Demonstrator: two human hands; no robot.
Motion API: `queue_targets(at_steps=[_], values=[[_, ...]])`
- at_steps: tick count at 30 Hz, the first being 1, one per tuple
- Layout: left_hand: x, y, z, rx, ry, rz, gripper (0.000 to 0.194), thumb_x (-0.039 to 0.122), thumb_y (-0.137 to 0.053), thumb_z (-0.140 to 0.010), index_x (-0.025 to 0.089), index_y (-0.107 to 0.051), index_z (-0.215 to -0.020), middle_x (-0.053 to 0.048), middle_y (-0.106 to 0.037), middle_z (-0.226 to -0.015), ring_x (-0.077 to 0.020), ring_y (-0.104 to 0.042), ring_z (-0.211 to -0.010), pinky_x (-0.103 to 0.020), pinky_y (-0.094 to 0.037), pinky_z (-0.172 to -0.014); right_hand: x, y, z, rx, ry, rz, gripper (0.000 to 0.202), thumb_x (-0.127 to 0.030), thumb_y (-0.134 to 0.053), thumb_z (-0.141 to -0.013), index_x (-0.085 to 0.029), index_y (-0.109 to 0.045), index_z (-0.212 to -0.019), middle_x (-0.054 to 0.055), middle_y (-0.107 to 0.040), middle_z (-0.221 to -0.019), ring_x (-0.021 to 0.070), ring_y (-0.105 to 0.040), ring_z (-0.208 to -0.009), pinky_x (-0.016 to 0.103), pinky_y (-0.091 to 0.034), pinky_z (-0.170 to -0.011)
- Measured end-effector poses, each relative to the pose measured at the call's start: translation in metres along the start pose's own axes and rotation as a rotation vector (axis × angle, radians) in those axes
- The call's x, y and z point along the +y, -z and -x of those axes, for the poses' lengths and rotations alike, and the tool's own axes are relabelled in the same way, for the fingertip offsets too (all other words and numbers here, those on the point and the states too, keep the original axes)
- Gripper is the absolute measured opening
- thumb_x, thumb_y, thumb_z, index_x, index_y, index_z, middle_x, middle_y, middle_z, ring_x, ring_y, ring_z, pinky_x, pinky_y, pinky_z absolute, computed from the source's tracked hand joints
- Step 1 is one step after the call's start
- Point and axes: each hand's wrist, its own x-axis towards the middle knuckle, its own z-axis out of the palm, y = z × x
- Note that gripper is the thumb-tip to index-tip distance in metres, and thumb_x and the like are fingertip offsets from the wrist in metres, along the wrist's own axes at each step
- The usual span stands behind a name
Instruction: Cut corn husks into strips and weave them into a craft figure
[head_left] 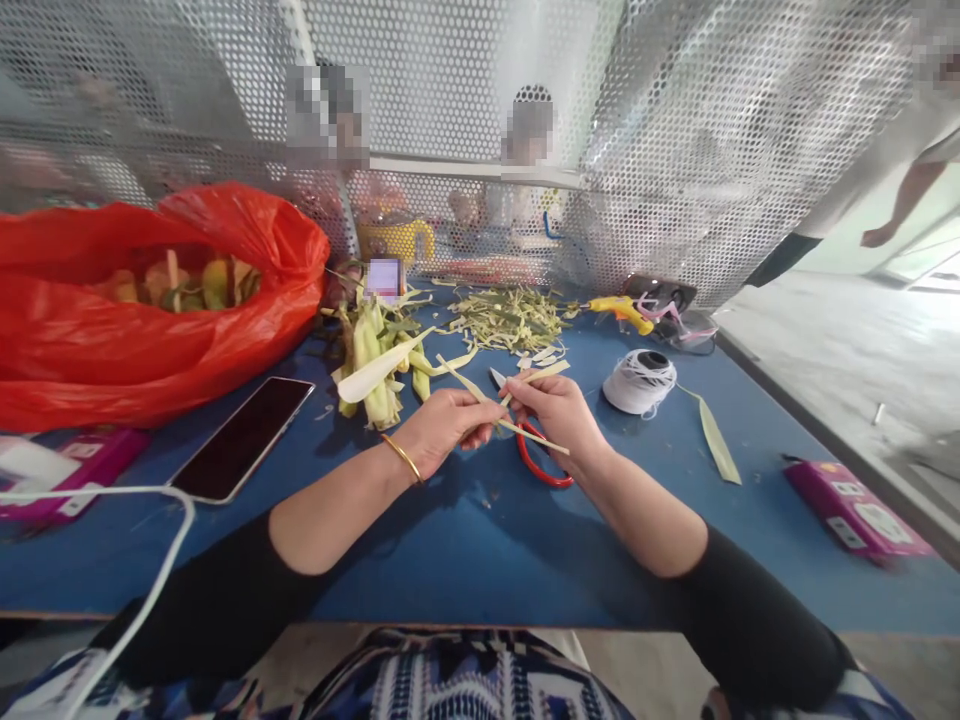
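My left hand (450,425), with a gold bangle at the wrist, pinches a thin pale green husk strip (536,438) that runs slantwise across the middle. Between the fingertips of my right hand (555,405) is a second husk strip (549,370), which crosses the first. The fingertips of both hands nearly meet. Under my right hand lie scissors with red handles (541,470), their blades partly hidden. A pile of green husks (367,370) rests beyond my left hand, and thin husk shreds (510,318) are heaped behind both hands.
On the blue table (480,570) are a red bag (187,350), a phone (244,438), a white thread spool (637,382), a yellow glue gun (622,312), a single husk (718,440) and purple boxes (855,508) at both sides. A white cable crosses the left. People show behind the perforated screen (450,80).
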Motion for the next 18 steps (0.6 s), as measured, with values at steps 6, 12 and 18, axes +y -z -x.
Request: queue_targets(at_steps=[6,12,18], values=[[0.002,0.001,0.001,-0.023,-0.017,-0.032,0.027,0.033,-0.07,-0.066,0.014,-0.06,-0.049,0.0,-0.054,-0.046,-0.0076,-0.045,-0.044,-0.023,-0.032,-0.046,0.001,-0.002,0.002,0.042,0.039,0.019,0.03,-0.044,-0.073,-0.062,-0.016,-0.063,-0.056,-0.004,-0.05,-0.051,0.0075,-0.042,-0.045,0.025,-0.031,-0.045],[0.002,0.0,0.001,0.017,0.032,0.001,0.027,0.035,-0.077,-0.06,0.014,-0.062,-0.05,-0.001,-0.057,-0.046,-0.0077,-0.046,-0.042,-0.022,-0.033,-0.045,0.003,0.004,-0.006,0.011,-0.014,0.059,0.032,-0.047,-0.07,-0.063,-0.016,-0.064,-0.062,-0.002,-0.053,-0.056,0.0092,-0.045,-0.047,0.026,-0.037,-0.05],[0.01,0.003,-0.001,0.337,0.004,0.16,0.03,0.039,-0.083,-0.054,0.013,-0.07,-0.062,-0.004,-0.067,-0.058,-0.0111,-0.058,-0.054,-0.021,-0.04,-0.051,-0.008,0.014,-0.004,0.441,0.496,0.436,0.015,-0.035,-0.057,-0.082,-0.021,-0.061,-0.079,0.003,-0.062,-0.077,0.0162,-0.056,-0.075,0.031,-0.044,-0.073]])
